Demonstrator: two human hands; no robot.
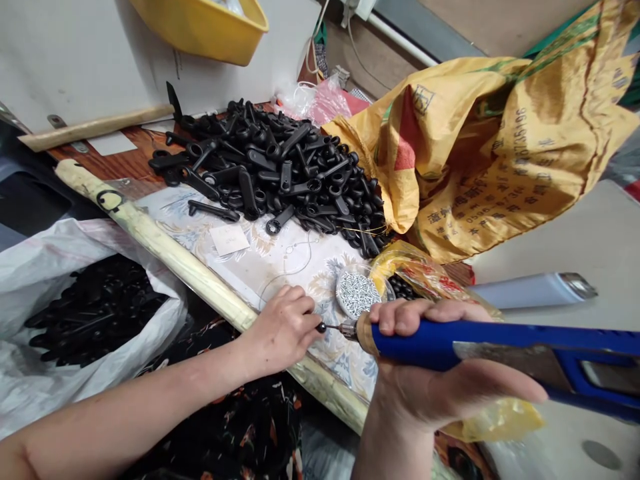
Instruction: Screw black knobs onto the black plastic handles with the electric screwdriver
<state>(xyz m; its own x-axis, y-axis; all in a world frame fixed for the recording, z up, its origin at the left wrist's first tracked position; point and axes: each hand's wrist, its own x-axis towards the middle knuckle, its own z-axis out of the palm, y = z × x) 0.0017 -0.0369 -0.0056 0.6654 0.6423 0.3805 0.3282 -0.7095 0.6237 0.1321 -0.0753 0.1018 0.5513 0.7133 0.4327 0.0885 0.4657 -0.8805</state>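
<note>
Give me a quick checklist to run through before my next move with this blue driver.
1. Right hand wrapped around the blue driver: ok.
2. Left hand pinching the small black piece: ok.
3. Driver tip touching that piece: ok.
4. Tip seated straight in the piece: cannot tell, too small.
5. Round dish of small metal bits close by the hands: ok.
6. Pile of black parts stocked behind the dish: ok.
</note>
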